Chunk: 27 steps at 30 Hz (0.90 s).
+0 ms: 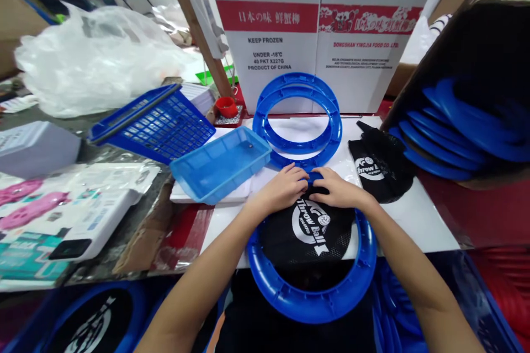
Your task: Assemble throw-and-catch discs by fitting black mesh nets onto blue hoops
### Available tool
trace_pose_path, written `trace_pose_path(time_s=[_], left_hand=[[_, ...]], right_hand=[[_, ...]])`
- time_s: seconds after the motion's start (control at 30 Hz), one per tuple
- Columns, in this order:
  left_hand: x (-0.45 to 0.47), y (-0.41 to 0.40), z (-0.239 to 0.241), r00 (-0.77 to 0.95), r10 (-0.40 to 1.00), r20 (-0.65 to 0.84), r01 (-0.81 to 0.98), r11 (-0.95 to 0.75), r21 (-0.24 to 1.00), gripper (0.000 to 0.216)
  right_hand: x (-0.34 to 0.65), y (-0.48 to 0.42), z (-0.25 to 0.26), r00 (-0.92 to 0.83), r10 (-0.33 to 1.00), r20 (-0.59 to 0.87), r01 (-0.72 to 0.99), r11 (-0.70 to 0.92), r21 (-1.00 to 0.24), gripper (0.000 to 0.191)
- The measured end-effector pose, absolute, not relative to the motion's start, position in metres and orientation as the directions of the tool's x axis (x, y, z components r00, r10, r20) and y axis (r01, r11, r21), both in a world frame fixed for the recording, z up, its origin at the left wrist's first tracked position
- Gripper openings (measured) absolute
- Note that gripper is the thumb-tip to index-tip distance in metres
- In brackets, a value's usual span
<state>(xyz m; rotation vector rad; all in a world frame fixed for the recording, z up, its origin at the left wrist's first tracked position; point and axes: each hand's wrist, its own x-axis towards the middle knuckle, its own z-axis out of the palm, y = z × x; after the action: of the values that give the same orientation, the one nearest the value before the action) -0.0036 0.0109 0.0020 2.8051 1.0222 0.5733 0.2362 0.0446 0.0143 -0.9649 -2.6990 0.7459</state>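
Note:
A blue plastic ring (360, 281) lies at the near edge of the white board (418, 220), with a black mesh net (308, 229) printed "Throw Ball" stretched inside it. My left hand (284, 187) and my right hand (337, 187) meet at the ring's far rim, fingers curled and pressing the net's edge onto the rim. A second blue ring (298, 116) without a net leans against the cardboard box behind. More black nets (379, 168) lie folded to the right of my right hand.
A light blue tray (219, 162) and a dark blue basket (153, 121) sit at left. A white carton (314, 27) stands behind. A box at right holds several blue rings (459, 127). A plastic bag (95, 58) and packaged toys (62, 209) fill the left.

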Motion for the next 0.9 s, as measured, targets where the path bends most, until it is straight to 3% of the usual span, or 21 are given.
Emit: trace_pose_path(time_s=[0.07, 0.17, 0.33, 0.43, 0.5, 0.73, 0.9], left_hand=[[0.001, 0.003, 0.006, 0.704, 0.626, 0.336, 0.608, -0.775, 0.17, 0.014], [0.004, -0.006, 0.013, 0.669, 0.661, 0.34, 0.628, -0.747, 0.216, 0.012], [0.006, -0.006, 0.015, 0.491, 0.833, 0.256, 0.685, -0.55, 0.477, 0.01], [0.008, -0.003, 0.013, 0.385, 0.881, 0.276, 0.588, -0.464, 0.662, 0.011], [0.009, -0.001, 0.013, 0.363, 0.885, 0.293, 0.525, -0.454, 0.72, 0.005], [0.009, 0.0, 0.009, 0.347, 0.873, 0.344, 0.598, -0.488, 0.636, 0.006], [0.008, 0.0, 0.01, 0.333, 0.906, 0.261, 0.626, -0.419, 0.658, 0.009]], right_hand=[[0.235, 0.044, 0.006, -0.758, 0.648, 0.071, 0.516, 0.663, -0.542, 0.017], [0.236, 0.049, 0.003, -0.772, 0.629, 0.095, 0.448, 0.644, -0.621, 0.01], [0.237, 0.053, 0.009, -0.749, 0.649, 0.131, 0.382, 0.584, -0.716, 0.015], [0.235, 0.051, 0.012, -0.747, 0.642, 0.171, 0.373, 0.618, -0.692, 0.021], [0.234, 0.051, 0.013, -0.747, 0.632, 0.204, 0.37, 0.652, -0.662, 0.022], [0.229, 0.05, 0.012, -0.716, 0.643, 0.271, 0.377, 0.683, -0.626, 0.015], [0.227, 0.049, 0.011, -0.708, 0.662, 0.245, 0.389, 0.656, -0.647, 0.014]])
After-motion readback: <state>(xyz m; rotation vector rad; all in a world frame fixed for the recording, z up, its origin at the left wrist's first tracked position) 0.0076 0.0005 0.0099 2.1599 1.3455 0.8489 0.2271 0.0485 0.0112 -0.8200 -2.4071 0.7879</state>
